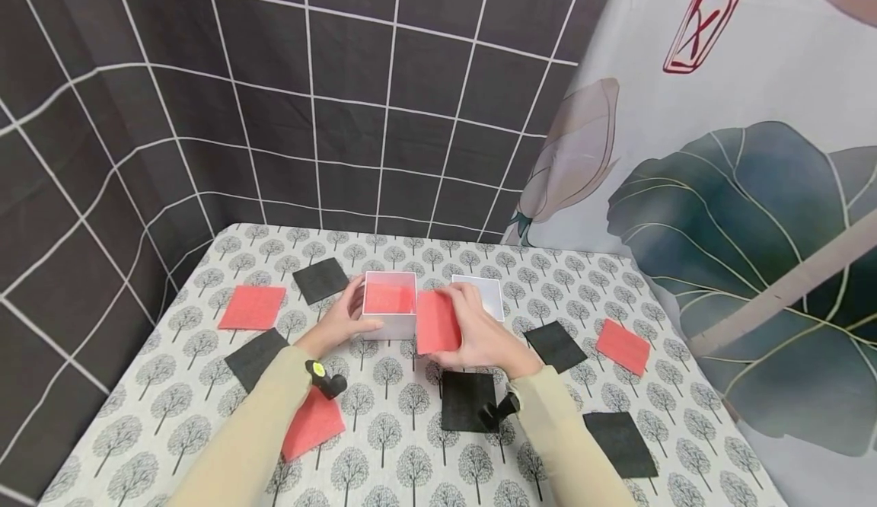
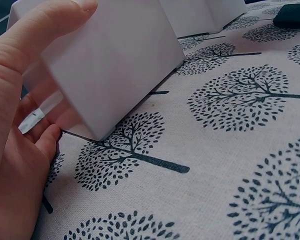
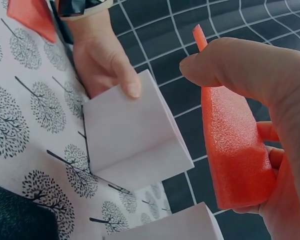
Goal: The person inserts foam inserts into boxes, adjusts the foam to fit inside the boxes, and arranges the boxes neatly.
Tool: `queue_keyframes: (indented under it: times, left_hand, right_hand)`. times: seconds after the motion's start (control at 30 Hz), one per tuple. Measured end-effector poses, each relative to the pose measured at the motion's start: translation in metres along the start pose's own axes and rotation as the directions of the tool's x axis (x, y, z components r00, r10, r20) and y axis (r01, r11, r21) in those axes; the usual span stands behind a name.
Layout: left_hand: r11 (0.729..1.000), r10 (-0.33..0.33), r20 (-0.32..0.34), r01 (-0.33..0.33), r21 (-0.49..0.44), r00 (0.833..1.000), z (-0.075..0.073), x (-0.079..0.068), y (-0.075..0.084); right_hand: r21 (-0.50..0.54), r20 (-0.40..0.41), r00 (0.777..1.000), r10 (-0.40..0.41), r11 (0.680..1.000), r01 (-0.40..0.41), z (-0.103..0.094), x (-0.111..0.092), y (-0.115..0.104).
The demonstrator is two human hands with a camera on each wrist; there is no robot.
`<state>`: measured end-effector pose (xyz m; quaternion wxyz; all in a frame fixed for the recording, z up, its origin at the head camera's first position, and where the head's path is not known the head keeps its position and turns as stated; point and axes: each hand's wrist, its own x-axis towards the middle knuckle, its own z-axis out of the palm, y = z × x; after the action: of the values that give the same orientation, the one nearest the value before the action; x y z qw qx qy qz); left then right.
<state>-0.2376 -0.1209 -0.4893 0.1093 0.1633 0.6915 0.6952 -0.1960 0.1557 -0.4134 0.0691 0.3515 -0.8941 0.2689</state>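
Note:
A white open-topped box point(image 1: 389, 327) stands on the table with a red square point(image 1: 389, 298) visible inside. My left hand point(image 1: 346, 317) grips its left side, thumb on the front face and fingers along the side wall. Just right of that box, my right hand point(image 1: 473, 324) pinches a folded red cloth square point(image 1: 438, 323) between thumb and fingers. In the right wrist view the red cloth point(image 3: 235, 150) hangs upright, its fold bulging, with the box point(image 3: 135, 135) beyond. A second white box point(image 1: 489, 294) stands behind my right hand, partly hidden by it.
Black squares point(image 1: 469, 400) and red squares point(image 1: 623, 345) lie spread flat over the tree-patterned tablecloth point(image 1: 387, 431) on both sides. One red square point(image 1: 314, 423) is partly under my left forearm. A dark gridded curtain point(image 1: 349, 134) hangs behind the table.

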Motion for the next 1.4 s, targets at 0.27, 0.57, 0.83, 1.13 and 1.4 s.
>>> queue_keyframes:
  times: [0.27, 0.57, 0.83, 1.13, 1.4]
  left_hand:
    - [1.0, 0.0, 0.006, 0.0, 0.027, 1.0, 0.001, -0.002, 0.004]
    - [1.0, -0.004, 0.009, 0.004, 0.01, 1.0, 0.001, -0.003, 0.007]
    - [1.0, -0.008, 0.017, 0.008, 0.005, 1.0, 0.001, -0.003, 0.008]
    - [0.999, -0.01, 0.016, 0.01, 0.032, 1.0, 0.002, -0.001, 0.007]
    - [1.0, -0.01, -0.008, 0.01, 0.011, 1.0, -0.004, 0.007, -0.017]
  right_hand:
    - [0.013, 0.013, 1.0, 0.013, 1.0, -0.013, 0.004, 0.018, -0.001]
    - [0.038, 0.035, 0.999, 0.015, 0.999, -0.016, 0.012, 0.043, 0.001]
    - [0.023, 0.036, 0.999, 0.005, 1.0, -0.006, 0.016, 0.064, 0.0]
    - [-0.03, 0.061, 0.997, 0.041, 0.999, -0.039, 0.022, 0.08, 0.0]
    - [-0.014, 0.12, 0.99, 0.077, 0.997, -0.076, 0.028, 0.089, -0.003]
